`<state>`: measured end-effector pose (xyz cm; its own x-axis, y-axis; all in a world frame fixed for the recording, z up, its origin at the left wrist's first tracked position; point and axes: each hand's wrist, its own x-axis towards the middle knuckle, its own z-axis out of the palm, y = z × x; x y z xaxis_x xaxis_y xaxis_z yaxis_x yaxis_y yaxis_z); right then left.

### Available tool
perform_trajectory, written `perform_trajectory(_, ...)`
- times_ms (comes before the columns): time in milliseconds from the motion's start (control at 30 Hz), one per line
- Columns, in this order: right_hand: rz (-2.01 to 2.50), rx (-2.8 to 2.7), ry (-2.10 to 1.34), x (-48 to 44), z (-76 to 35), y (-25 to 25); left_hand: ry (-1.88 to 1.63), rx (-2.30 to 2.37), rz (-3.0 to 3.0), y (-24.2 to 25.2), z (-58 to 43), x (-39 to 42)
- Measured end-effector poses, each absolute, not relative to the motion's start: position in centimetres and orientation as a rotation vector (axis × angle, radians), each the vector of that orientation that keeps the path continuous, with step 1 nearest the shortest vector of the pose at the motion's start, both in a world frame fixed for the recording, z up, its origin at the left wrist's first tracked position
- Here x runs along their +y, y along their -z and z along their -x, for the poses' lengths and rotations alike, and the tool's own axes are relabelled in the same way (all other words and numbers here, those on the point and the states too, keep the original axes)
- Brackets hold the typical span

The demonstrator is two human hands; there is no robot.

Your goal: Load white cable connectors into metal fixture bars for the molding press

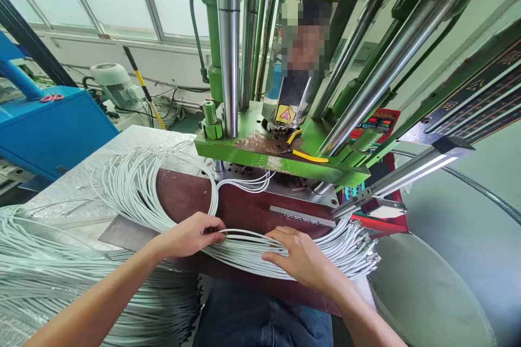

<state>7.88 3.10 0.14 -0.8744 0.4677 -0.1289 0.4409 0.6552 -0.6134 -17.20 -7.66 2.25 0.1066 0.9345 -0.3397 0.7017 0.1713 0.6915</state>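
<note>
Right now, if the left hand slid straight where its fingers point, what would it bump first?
Probably the right hand, resting flat on the same white cables that the left hand pinches; depth is hard to judge.

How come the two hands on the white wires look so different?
The left hand curls its fingers, pinching strands of the bundle of thin white cables; the right hand lies flat on it, fingers spread. The left hand is nearer the cables' curve, the right hand nearer their metal-tipped ends. Both are bare and touch the same bundle.
</note>
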Motion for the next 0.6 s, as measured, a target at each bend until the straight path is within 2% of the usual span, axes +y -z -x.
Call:
perform_trajectory(133,0.793,-2.734,-1.216,3.7,-7.9,-0.6,-0.463,1.58,-1.429,-2.0,18.0,-7.1)
perform_trajectory(400,0.874,-2.747,-1.323,4.5,-8.4,-2.0,-0.513,1.468,-1.325,-1.5,18.9,-6.5)
perform_trajectory(600,0.883,-2.755,-1.222,4.4,-8.4,-2.2,-0.449,1.396,-1.33,-2.6,18.7,-6.6)
